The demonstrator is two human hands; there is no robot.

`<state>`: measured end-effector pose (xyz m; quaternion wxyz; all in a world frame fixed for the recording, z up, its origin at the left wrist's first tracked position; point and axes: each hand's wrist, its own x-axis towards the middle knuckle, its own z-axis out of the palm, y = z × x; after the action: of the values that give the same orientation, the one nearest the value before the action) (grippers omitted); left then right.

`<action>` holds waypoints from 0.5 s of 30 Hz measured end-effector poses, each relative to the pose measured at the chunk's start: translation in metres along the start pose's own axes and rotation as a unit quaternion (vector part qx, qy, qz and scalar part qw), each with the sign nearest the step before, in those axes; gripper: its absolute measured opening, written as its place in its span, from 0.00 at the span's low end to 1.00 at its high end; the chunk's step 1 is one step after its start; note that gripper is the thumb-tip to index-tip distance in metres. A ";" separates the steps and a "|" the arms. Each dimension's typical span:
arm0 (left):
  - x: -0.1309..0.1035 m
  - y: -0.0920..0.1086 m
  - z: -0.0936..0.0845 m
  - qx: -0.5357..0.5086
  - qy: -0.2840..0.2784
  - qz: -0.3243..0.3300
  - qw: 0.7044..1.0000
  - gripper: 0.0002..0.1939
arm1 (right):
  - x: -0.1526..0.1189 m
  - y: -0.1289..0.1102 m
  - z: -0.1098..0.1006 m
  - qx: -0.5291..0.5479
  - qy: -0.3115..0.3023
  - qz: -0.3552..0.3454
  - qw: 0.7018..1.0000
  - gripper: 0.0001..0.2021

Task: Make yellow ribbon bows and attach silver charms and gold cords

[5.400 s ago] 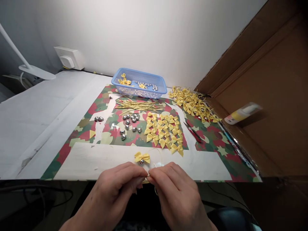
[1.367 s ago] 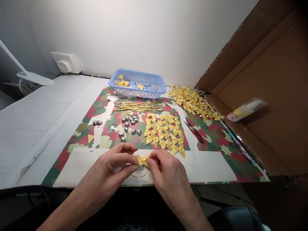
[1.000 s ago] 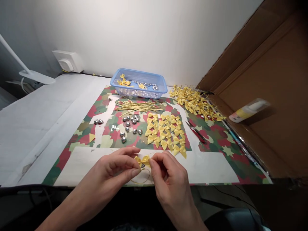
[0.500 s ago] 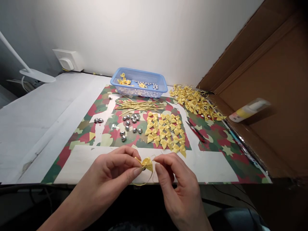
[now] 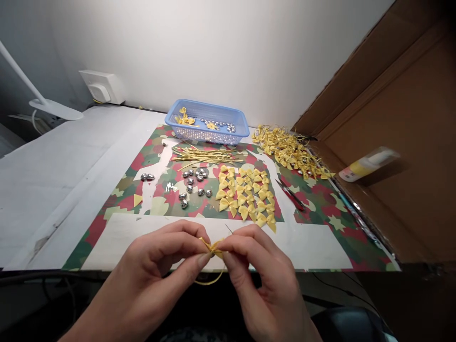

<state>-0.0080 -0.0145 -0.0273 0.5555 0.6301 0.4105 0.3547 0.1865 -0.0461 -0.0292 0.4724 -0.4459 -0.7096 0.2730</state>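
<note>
A yellow ribbon bow (image 5: 213, 248) is pinched between my two hands just above the near table edge. My left hand (image 5: 167, 266) grips its left side between thumb and forefinger. On the right side of the bow, the thumb and forefinger of my right hand (image 5: 261, 280) are closed. A thin yellow cord (image 5: 210, 283) loops below the bow. One thin strand (image 5: 228, 229) sticks up beside my right forefinger; whether it is cord or needle I cannot tell. My fingers cover most of the bow's middle.
Rows of yellow bows (image 5: 245, 194), silver bells (image 5: 190, 181) and gold cords (image 5: 204, 156) lie on the patterned sheet. Behind them stands a blue basket (image 5: 206, 104). Scissors (image 5: 292, 195), a heap of bows with bells (image 5: 285, 147) and a bottle (image 5: 366, 165) are at right.
My right hand has moved left onto the bow and closed on its right side. The bow now shows less between the fingers. My left hand keeps its pinch.
</note>
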 end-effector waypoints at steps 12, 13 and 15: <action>-0.001 -0.008 -0.001 -0.056 0.024 -0.024 0.998 0.08 | -0.016 -0.004 -0.003 0.006 0.018 0.052 0.998 0.18; -0.001 -0.008 0.000 -0.068 0.035 -0.029 0.997 0.08 | -0.018 -0.005 0.000 0.000 0.031 0.059 0.998 0.17; 0.000 -0.010 0.000 -0.090 0.052 -0.043 0.994 0.07 | -0.019 -0.006 0.002 -0.033 0.036 0.051 0.997 0.13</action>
<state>-0.0092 -0.0139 -0.0376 0.6026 0.5404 0.4315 0.3983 0.1855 -0.0659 -0.0338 0.4680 -0.5066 -0.6770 0.2568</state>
